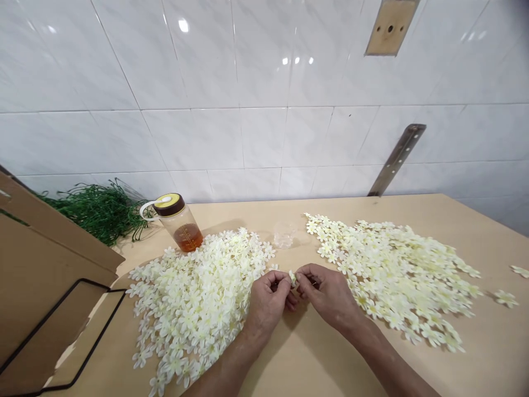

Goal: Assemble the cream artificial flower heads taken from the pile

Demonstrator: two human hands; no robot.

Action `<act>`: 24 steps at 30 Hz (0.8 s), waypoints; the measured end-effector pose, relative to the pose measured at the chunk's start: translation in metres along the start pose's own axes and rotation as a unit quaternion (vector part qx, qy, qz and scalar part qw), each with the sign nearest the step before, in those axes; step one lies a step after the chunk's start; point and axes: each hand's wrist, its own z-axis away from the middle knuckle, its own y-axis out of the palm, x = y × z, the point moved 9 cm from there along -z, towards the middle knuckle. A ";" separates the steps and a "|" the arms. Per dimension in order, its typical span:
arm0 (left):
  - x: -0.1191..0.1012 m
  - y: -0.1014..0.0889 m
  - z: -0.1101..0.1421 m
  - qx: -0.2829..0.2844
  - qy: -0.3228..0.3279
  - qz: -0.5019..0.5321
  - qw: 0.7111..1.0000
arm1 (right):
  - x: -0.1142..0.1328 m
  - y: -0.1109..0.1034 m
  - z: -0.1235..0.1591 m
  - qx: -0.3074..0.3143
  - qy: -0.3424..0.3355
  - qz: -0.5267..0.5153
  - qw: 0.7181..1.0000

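Both hands meet over the table between two piles of pale artificial flowers. My left hand [270, 295] is closed, thumb and forefinger pinched at a small cream artificial flower [292, 278]. From the other side my right hand [324, 289] is pinched at the same flower's edge; whether its fingertips hold anything else is too small to tell. Close to the left hand lies a dense heap of cream flowers [206, 286]. A flatter spread of similar flowers [397, 270] lies beyond the right hand. Just past the hands sits a small clear plastic piece [284, 235].
A bottle [182, 226] of amber liquid, with a yellow-and-brown lid, stands behind the left heap. Green artificial stems [99, 212] lie at the back left. A cardboard box [53, 275] and black wire frame [97, 336] border the left. A tiled wall [264, 138] rises behind.
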 end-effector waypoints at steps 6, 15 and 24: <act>0.004 0.000 0.000 0.000 -0.009 0.004 1.000 | 0.009 -0.005 0.002 -0.035 -0.018 0.045 0.998; -0.003 0.003 0.002 0.018 0.000 0.046 0.999 | 0.011 -0.003 0.003 -0.019 -0.034 0.030 0.999; -0.001 0.003 -0.001 0.016 -0.004 0.057 0.998 | 0.006 0.001 0.003 0.001 -0.014 -0.021 1.000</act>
